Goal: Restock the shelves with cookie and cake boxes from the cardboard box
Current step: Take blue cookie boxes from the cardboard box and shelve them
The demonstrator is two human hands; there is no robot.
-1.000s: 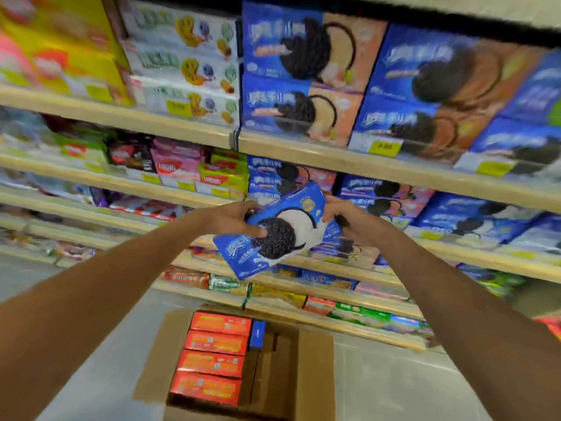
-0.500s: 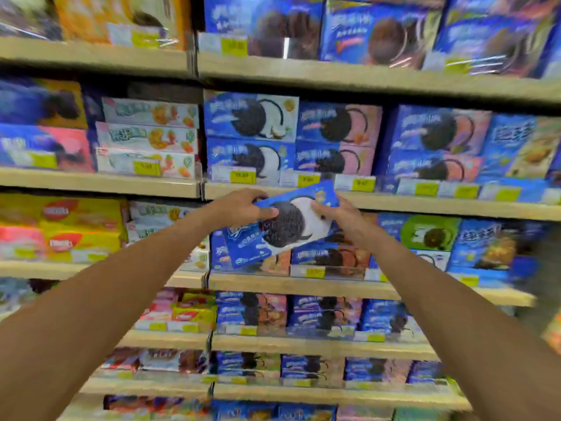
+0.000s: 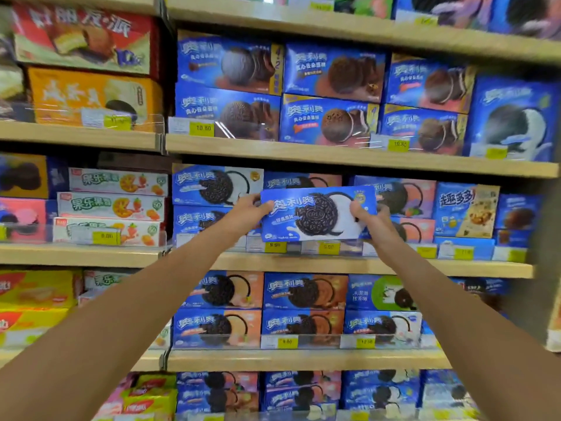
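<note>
A blue cookie box (image 3: 317,212) with a black sandwich cookie printed on it is held level in front of the middle shelf (image 3: 334,264). My left hand (image 3: 246,209) grips its left end and my right hand (image 3: 368,218) grips its right end. The box covers pink-and-blue cookie boxes (image 3: 400,199) stacked behind it. Two matching blue-and-white cookie boxes (image 3: 217,185) are stacked just to its left on the same shelf. The cardboard box is out of view.
The shelf above holds chocolate cookie boxes (image 3: 331,97) and red and orange cake boxes (image 3: 91,71). White fruit-cookie boxes (image 3: 115,205) sit at middle left. Lower shelves (image 3: 303,358) carry more blue cookie boxes. Yellow price tags (image 3: 274,247) line the shelf edges.
The view has swung up from the cardboard box on the floor to the shelves. Both hands have raised the blue cookie box and turned it level in front of the middle shelf.
</note>
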